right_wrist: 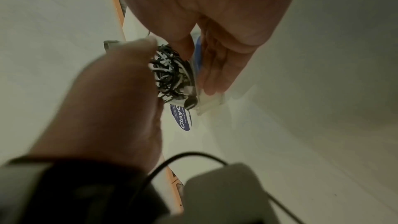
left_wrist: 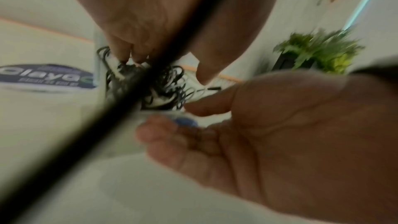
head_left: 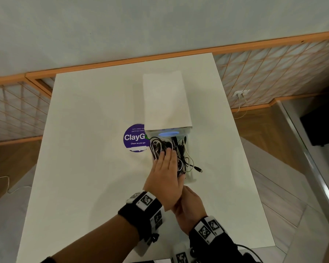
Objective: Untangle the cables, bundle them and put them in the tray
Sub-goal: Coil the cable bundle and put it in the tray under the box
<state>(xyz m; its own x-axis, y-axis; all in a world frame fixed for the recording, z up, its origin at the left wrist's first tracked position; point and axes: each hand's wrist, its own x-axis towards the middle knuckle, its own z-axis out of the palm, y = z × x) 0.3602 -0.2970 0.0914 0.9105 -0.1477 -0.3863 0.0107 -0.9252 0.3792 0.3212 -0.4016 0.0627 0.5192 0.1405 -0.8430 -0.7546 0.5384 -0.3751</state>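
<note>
While pressing flat, fingers straight, the left hand (head_left: 166, 174) is pinning the tangled cables (head_left: 171, 152) inside the clear tray (head_left: 190, 179); the right hand (head_left: 190, 207) is bracing the tray's near wall, fingers straight. Light, springy loops — best gathered mid-bundle.

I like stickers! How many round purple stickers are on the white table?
1. The purple sticker lies flat on the table, just left of the clear tray of cables. The tray covers its right edge. Others could be hidden under the tray.
</note>
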